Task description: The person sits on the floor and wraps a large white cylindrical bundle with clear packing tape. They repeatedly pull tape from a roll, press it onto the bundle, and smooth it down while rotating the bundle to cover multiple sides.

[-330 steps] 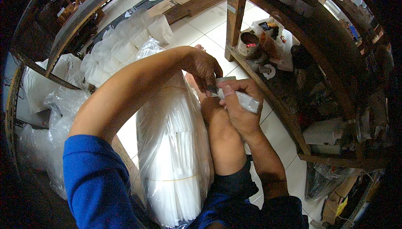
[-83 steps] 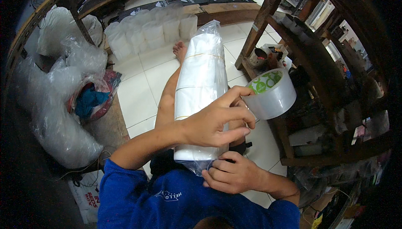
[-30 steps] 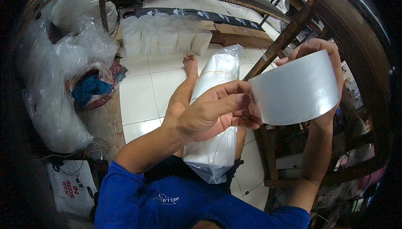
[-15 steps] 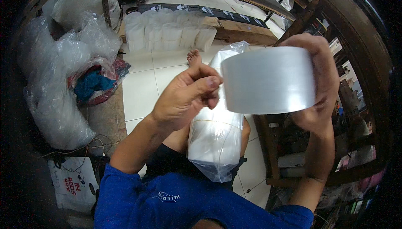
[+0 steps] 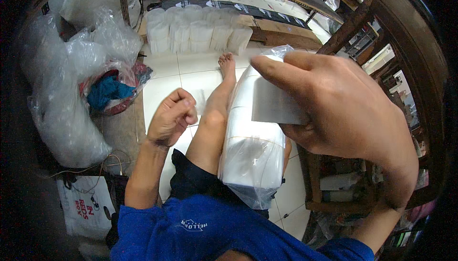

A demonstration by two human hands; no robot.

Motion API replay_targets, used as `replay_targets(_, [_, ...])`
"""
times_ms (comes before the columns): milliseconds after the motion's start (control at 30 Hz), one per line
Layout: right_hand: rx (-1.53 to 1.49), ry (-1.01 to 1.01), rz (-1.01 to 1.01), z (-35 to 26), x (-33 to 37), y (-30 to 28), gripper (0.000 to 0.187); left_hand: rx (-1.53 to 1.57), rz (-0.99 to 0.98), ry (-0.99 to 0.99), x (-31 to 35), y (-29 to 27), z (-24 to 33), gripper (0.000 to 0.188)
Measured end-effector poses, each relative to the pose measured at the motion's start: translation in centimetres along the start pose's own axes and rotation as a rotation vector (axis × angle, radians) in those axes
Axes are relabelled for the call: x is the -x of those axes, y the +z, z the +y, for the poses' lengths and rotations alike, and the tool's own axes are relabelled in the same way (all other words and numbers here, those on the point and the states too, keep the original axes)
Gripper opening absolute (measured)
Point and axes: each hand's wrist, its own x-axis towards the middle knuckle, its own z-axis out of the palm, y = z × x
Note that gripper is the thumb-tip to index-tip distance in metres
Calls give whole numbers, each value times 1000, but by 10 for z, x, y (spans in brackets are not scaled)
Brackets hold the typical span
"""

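My right hand [image 5: 329, 99] grips a wide roll of clear tape [image 5: 274, 101], held above my lap and largely covered by the fingers. To the left, my left hand [image 5: 172, 117] is closed in a pinch, with a faint see-through strip of tape [image 5: 202, 101] showing beside its fingertips. Below the roll, a long white bundle [image 5: 250, 161] rests along my right thigh inside a clear plastic bag [image 5: 255, 196]. A thin band crosses the bundle. The bag's far end sticks up beyond the roll.
Several white banded bundles [image 5: 198, 34] stand in a row by a wooden board [image 5: 281, 36]. Big clear plastic sacks [image 5: 67, 113] fill the left side, near teal cloth [image 5: 110, 89]. A dark wooden shelf [image 5: 310, 175] stands on the right. Below the sacks lies a white bag [image 5: 88, 213].
My left hand has pulled away from the tape roll, moving left and down. My right hand has turned over and come nearer, now covering much of the roll.
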Motion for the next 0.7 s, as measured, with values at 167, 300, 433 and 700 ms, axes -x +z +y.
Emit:
replay_targets(167, [-8, 71, -169, 2, 1, -7, 81, 71, -9, -197, 3, 1, -24, 6])
replay_targets(300, [-11, 24, -175, 8, 2, 2, 73, 189, 25, -290, -3, -3, -51, 5])
replay_targets(433, [33, 133, -341, -7, -32, 3, 64, 186, 62, -392, -10, -16, -79, 7])
replay_targets(700, [43, 151, -464, -10, -41, -1, 51, 121, 39, -425, -3, -7, -103, 11])
